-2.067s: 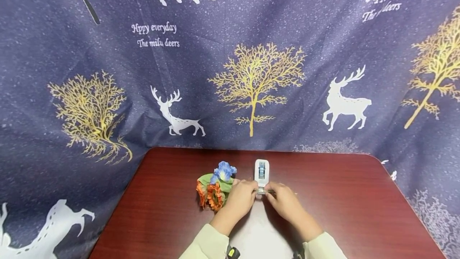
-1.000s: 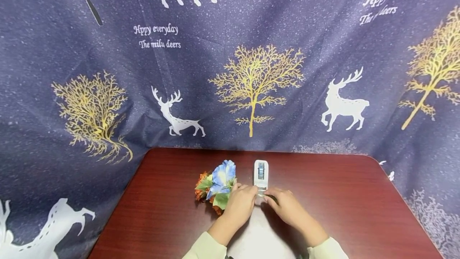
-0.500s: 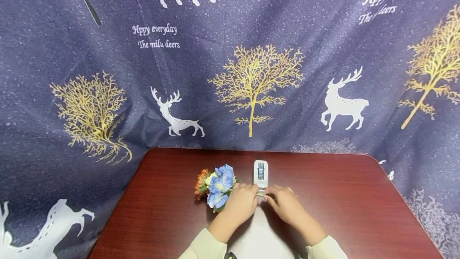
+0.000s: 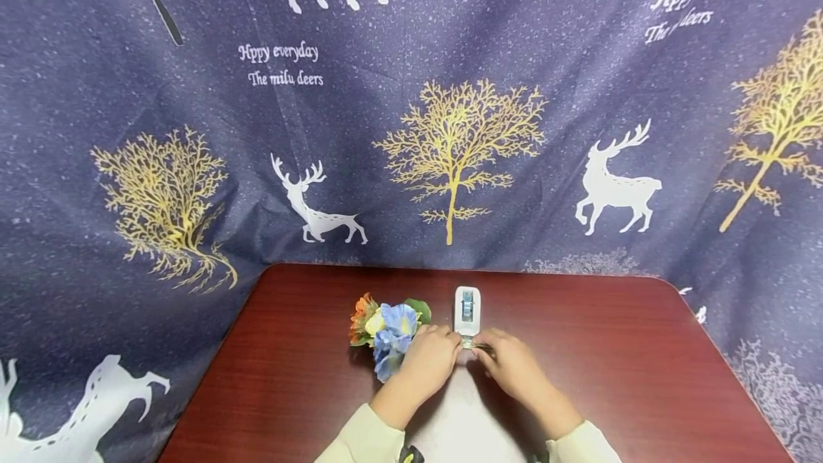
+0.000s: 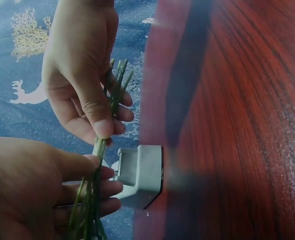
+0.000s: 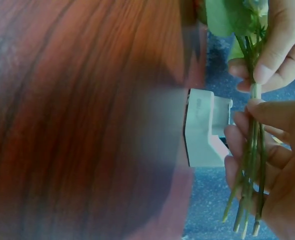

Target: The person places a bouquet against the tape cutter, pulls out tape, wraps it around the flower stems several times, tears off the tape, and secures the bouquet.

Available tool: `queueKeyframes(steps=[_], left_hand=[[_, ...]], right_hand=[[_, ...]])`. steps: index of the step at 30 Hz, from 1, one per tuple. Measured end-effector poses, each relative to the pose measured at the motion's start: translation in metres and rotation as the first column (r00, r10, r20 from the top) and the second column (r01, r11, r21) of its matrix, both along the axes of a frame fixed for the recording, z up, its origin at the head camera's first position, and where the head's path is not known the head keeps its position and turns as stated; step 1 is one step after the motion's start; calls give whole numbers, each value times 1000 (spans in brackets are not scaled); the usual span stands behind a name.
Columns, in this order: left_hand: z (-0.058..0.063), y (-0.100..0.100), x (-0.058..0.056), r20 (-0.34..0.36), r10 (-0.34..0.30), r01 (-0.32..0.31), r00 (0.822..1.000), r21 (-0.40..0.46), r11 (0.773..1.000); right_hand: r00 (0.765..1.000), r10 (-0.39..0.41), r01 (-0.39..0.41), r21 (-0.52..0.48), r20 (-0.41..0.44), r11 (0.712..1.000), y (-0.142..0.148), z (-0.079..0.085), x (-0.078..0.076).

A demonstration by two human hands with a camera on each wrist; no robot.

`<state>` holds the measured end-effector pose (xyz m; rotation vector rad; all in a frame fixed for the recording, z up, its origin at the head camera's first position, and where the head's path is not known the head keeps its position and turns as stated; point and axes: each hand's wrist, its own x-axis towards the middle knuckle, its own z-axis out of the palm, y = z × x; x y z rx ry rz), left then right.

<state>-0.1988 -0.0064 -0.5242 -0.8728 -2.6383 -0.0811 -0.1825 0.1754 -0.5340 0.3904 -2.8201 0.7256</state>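
A bouquet [image 4: 392, 331] of blue, orange and pale yellow artificial flowers lies sideways over the table, blooms to the left. My left hand [image 4: 427, 363] pinches its green stems [image 5: 90, 200] below the blooms. Close beside it, my right hand [image 4: 514, 366] pinches the same stems between thumb and fingers, with the cut ends sticking out past its fingers. Between the two thumbs a pale, shiny band [image 6: 256, 91] shows round the stems. Just beyond both hands stands a white tape dispenser [image 4: 467, 311] with a blue roll in it.
The dark red wooden table [image 4: 611, 349] reaches back to a blue curtain [image 4: 360, 127] printed with deer and trees. A bright white glare lies on the tabletop between the forearms.
The bouquet has turned about its stems: the blue flowers came round to the near side, the orange ones went to the far left, and a green leaf appeared behind. Both hands stay in place.
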Motion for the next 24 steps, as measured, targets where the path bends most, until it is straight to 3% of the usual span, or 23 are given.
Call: queueKeyframes(steps=[13, 19, 24], left_hand=[[-9, 2, -7, 29, 9, -11, 1000, 55, 998], [-13, 3, -8, -37, 12, -8, 999, 89, 996], [-15, 4, -8, -85, 12, -3, 996, 106, 994]], right_hand=[[1000, -2, 1, 14, 26, 1000, 0, 5, -3], [999, 13, -14, 41, 37, 999, -2, 10, -4], [997, -10, 11, -7, 80, 1000, -1, 8, -7]])
